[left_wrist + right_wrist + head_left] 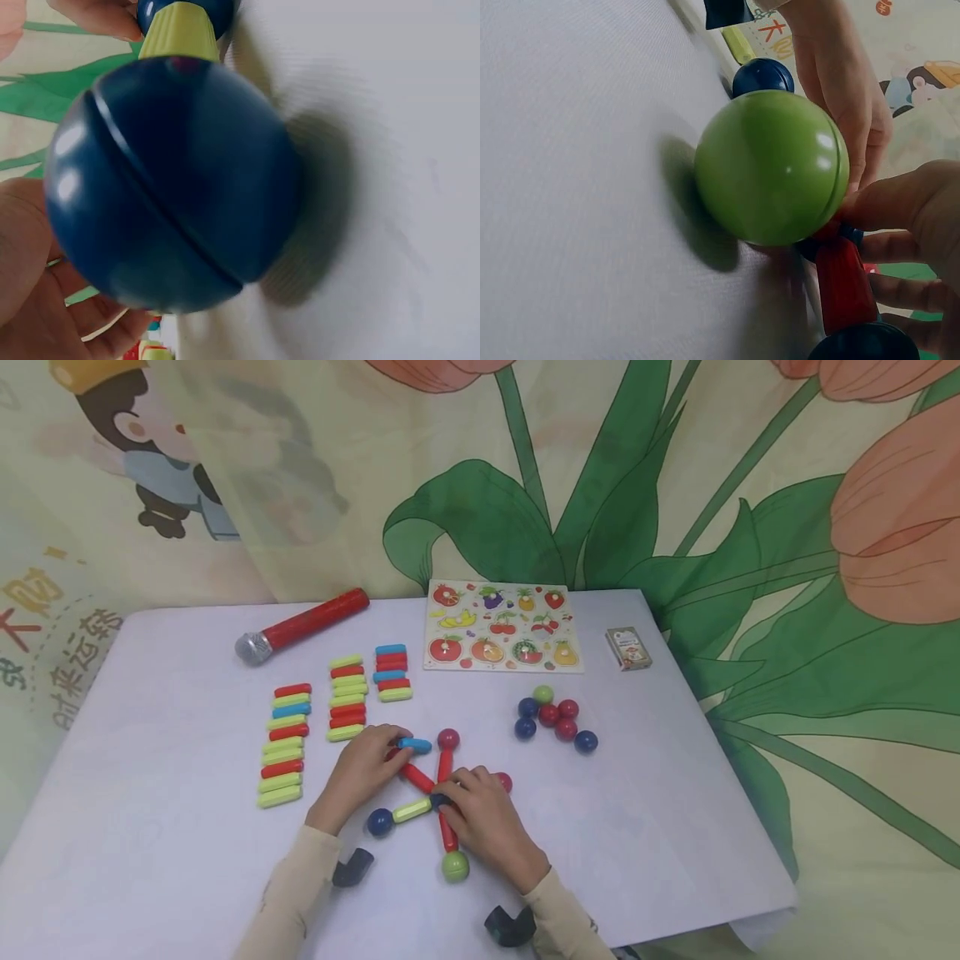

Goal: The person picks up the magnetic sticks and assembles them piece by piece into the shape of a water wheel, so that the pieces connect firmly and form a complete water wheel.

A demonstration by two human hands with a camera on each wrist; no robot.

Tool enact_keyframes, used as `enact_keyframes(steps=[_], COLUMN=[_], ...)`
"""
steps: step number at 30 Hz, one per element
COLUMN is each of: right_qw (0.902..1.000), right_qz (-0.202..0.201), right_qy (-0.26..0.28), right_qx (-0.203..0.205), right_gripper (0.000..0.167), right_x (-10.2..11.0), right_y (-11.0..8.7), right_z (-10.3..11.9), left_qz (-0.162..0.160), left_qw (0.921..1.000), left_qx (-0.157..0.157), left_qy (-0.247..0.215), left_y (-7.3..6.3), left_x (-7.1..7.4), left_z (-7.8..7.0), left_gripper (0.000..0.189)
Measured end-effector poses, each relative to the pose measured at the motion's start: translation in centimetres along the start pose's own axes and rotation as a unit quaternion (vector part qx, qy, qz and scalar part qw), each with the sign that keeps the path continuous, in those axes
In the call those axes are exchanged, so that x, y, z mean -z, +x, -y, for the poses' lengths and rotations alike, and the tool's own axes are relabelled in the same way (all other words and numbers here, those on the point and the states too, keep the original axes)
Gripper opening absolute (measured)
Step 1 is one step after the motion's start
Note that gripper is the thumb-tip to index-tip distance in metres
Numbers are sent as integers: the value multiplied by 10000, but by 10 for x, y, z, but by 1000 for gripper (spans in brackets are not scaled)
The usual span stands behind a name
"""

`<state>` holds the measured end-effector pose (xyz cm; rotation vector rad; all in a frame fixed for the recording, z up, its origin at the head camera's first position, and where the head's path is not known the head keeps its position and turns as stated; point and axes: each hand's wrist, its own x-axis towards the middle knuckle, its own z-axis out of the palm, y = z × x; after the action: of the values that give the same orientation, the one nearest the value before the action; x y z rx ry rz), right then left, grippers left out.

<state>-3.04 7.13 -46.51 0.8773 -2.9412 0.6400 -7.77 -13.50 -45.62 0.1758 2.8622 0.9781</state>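
Both hands are down on the star of sticks and balls at the table's [675, 827] near edge. The left hand [360, 772] pinches a blue stick [415, 745] at its fingertips; just beyond it lie three rows of coloured sticks [345, 697]. The right hand [483, 822] curls over the dark blue hub ball [438, 800], with the green ball [454, 866] beside its wrist and the dark blue end ball [379, 822] off its thumb side. Loose balls [555, 718] cluster ahead of it, before the fruit puzzle board [502, 627].
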Motion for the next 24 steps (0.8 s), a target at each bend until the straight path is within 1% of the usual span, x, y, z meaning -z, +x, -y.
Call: enact_keyframes(steps=[2,5,8,11,14,16,22,24], right_qw=[10000,10000,9999,9999,9999,9999,9999,9999], right_qz=[-30,4,44,15,-40,-77,-56,-35], right_qy=[-15,25,91,122,128,125,112,126], right_qx=[2,-6,-5,-2,4,12,27,23], right_gripper=[30,31,32,32,31,31,30,31], right_x=[0,-1,-2,-1,-1,0,-1,-1], right_y=[0,0,0,0,0,-1,0,0], right_z=[0,-1,-1,0,-1,-1,-2,-2], left_qz=[-12,-70,-271,-526,-638,-633,-409,-334], left_qw=[10000,9998,9994,9978,9960,9961,9988,9991], left_qx=[16,-41,-15,96,204,207,227,262], left_qy=[-91,-186,-206,-380,-598,-576,-109,-29], left_y=[0,0,-1,-4,-6,-7,-8,-8], left_x=[-1,-5,-9,-12,-13,-14,-14,-14], left_z=[0,0,1,2,1,-1,-5,-5], left_gripper=[36,35,35,32,31,31,35,34])
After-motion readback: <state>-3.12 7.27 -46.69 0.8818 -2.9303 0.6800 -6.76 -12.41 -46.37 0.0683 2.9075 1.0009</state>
